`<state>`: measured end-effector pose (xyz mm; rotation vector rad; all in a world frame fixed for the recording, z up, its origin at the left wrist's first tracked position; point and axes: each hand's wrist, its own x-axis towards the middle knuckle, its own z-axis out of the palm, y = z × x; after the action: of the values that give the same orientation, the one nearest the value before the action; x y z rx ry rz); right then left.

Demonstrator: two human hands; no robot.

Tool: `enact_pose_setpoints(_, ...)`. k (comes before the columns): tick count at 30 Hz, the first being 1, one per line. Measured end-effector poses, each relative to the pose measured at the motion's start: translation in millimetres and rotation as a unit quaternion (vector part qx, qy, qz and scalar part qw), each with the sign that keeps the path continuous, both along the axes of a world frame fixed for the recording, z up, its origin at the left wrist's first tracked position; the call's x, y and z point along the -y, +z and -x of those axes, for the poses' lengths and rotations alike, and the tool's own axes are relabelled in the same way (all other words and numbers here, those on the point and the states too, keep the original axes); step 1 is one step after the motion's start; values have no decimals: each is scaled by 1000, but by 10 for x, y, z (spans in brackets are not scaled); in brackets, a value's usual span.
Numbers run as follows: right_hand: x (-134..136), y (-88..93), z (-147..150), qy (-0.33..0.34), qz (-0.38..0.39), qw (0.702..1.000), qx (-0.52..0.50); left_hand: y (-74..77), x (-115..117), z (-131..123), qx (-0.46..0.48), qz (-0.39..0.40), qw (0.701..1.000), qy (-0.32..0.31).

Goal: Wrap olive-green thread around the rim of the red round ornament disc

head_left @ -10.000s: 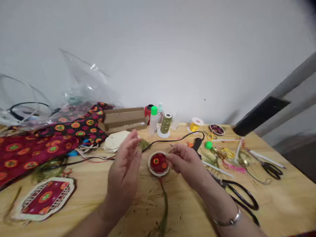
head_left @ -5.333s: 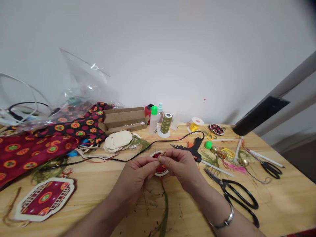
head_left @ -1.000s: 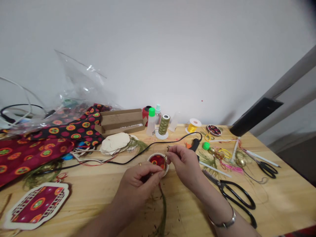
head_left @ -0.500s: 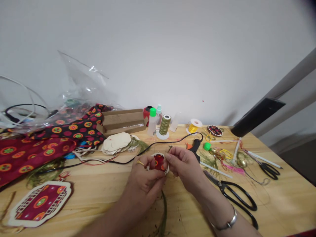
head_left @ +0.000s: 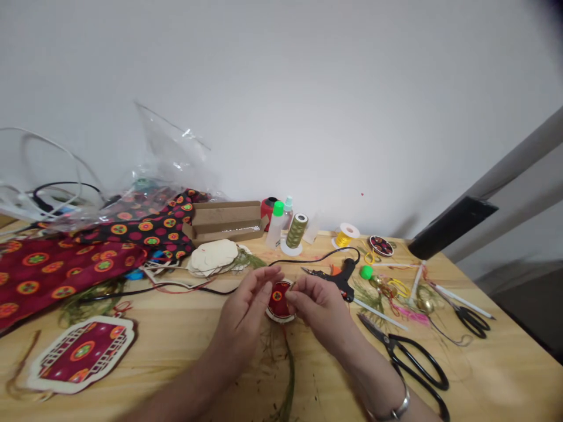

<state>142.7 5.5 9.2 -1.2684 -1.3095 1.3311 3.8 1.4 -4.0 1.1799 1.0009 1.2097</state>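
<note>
A small round ornament [head_left: 278, 296] covered in red patterned fabric lies on the wooden table [head_left: 176, 351] at the centre. My left hand [head_left: 244, 319] is beside its left edge with fingers stretched out and apart. My right hand [head_left: 317, 306] is at its right edge, fingers curled in a pinch against the rim; what they pinch is too small to make out. A green tassel strand [head_left: 290, 375] trails from the ornament toward me.
Large black scissors [head_left: 407, 354] lie right of my hands, a black glue gun [head_left: 338, 276] with its cord behind them. Thread spools [head_left: 296, 231], glue bottles [head_left: 276, 217], a cardboard box [head_left: 226, 221], red patterned cloth [head_left: 65, 264] and a fabric-covered plaque [head_left: 79, 353] fill the back and left.
My left hand has come off the ornament and opened its fingers. My right hand has slid down to the ornament's right rim. The view has shifted slightly.
</note>
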Motion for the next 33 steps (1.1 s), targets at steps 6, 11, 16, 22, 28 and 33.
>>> enact_pose_setpoints(6, 33, -11, 66, 7, 5, 1000, -1, 37, 23, -5, -59, -7, 995, -80)
enact_pose_setpoints(11, 7, -17, 65, -3, 18, 1000, -22, 60, 21, -23, -94, 0, 991, -97)
enact_pose_setpoints(16, -32, -51, 22, 9, 20, 999, -45, 18, -17, -13, -65, 17, 991, -113)
enact_pose_setpoints(22, -50, -66, 1, -2, 24, 999, -37, 43, -12, 1, -71, 39, 993, -88)
enact_pose_setpoints(28, -54, -24, -5, 1, 31, 998, -47, 121, -26, -1, -105, 64, 991, -58)
enact_pose_setpoints(33, -54, 12, -19, -3, 42, 998, -43, 98, -38, -4, -44, 121, 989, -78)
